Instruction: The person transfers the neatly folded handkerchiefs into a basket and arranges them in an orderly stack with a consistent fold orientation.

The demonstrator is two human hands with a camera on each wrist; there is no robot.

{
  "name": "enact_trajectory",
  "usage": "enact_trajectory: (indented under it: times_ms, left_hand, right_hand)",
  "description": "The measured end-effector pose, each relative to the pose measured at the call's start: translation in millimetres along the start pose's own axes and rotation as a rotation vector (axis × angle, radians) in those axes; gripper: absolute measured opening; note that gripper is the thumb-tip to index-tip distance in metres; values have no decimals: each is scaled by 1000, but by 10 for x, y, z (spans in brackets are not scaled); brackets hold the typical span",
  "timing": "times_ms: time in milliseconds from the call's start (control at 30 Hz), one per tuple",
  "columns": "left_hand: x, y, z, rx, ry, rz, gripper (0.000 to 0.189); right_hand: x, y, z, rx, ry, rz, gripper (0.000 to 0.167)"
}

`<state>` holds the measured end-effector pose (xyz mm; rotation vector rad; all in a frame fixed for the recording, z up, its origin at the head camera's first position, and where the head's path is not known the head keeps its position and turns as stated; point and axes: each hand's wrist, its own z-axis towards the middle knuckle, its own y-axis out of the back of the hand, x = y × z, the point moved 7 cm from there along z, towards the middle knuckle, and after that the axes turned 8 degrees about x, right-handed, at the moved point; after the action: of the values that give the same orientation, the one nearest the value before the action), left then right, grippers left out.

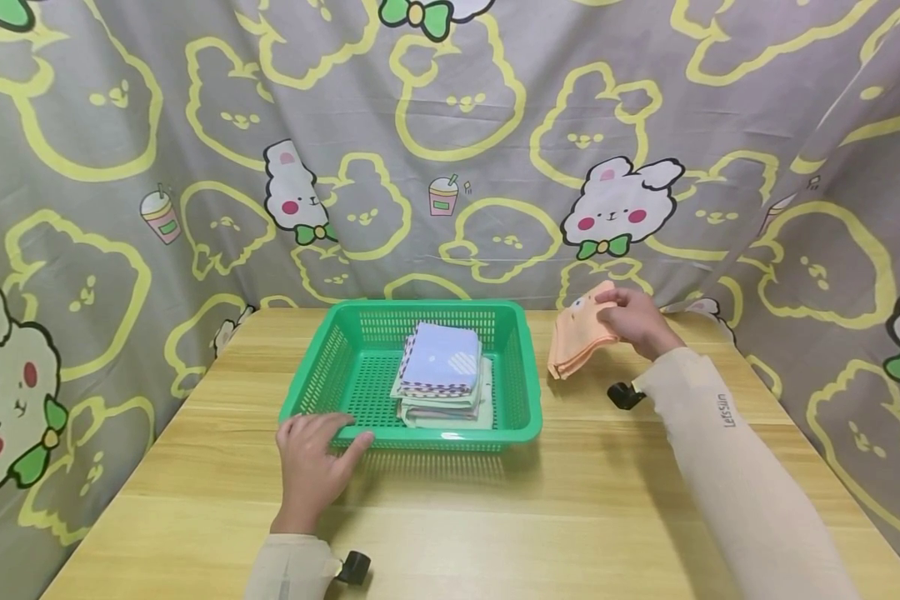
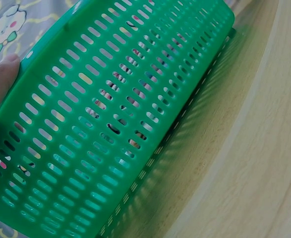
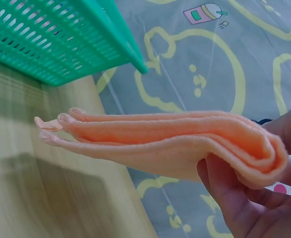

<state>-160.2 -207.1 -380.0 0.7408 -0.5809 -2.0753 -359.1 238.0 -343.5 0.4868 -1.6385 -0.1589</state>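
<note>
My right hand [image 1: 637, 321] pinches a folded orange cloth [image 1: 581, 333] by one edge, just right of the green plastic basket [image 1: 528, 375]. The right wrist view shows the cloth [image 3: 150, 134] in several soft layers, its folded end between thumb and fingers and its loose edges pointing toward the basket. At the basket's near left corner, my left hand [image 1: 315, 458] grips the rim, thumb along the front and fingers over the edge. Inside the basket, toward its right, lies a stack of folded cloths [image 1: 441, 375], a lavender one with a checked edge on top.
The basket stands on a light wooden table [image 1: 450, 517] near its back edge. A grey patterned curtain [image 1: 450, 125] hangs behind and at both sides. Small black devices [image 1: 354, 568] are worn at the wrists. Bare basket floor [image 1: 371, 379] shows left of the stack.
</note>
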Motion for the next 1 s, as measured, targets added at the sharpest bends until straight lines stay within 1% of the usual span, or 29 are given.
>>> enact_trajectory:
  times_ms: [467,667,1000]
  left_hand:
    - [28,-10,-13,33,22,-8,63]
    - [25,-6,-2,10,6,-5,63]
    - [-7,5,11,-4,-11,-8,63]
  right_hand:
    - [173,-40,-31,-11,20,44,44]
    - [311,-53,-46,-24,46,31,43]
    - [467,-84,-28,-21,82,66,42]
